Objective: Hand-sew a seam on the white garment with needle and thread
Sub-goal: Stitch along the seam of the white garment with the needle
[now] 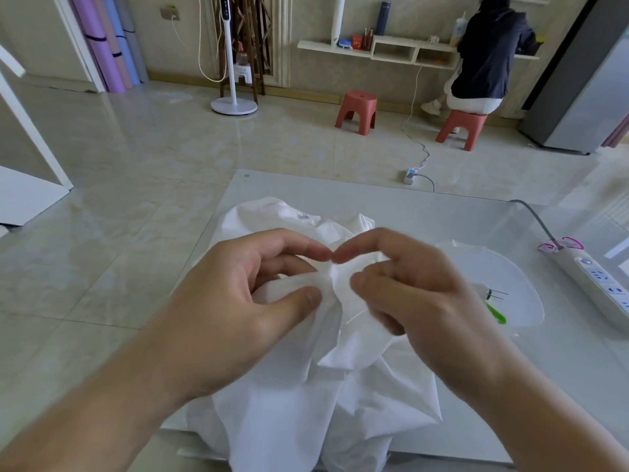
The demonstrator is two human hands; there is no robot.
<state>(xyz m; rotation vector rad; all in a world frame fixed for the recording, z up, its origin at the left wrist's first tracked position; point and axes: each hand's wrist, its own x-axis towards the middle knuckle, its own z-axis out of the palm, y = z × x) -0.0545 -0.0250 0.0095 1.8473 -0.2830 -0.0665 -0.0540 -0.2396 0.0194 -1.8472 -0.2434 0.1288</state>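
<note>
A crumpled white garment [306,386] lies on a pale glass table [442,212] and hangs over its near edge. My left hand [245,301] pinches a raised fold of the cloth between thumb and fingers. My right hand [415,287] grips the same fold from the right, its fingertips almost meeting those of the left hand. I cannot make out a needle or thread between the fingers. To the right a clear plastic lid or tray [510,291] holds a green tool [495,313] and thin dark pins [495,294].
A white power strip [602,284] with a grey cable lies at the table's right edge. Beyond the table are tiled floor, two red stools [357,110], a standing fan [233,103], and a person in a dark hoodie [486,49] seated at a wall shelf.
</note>
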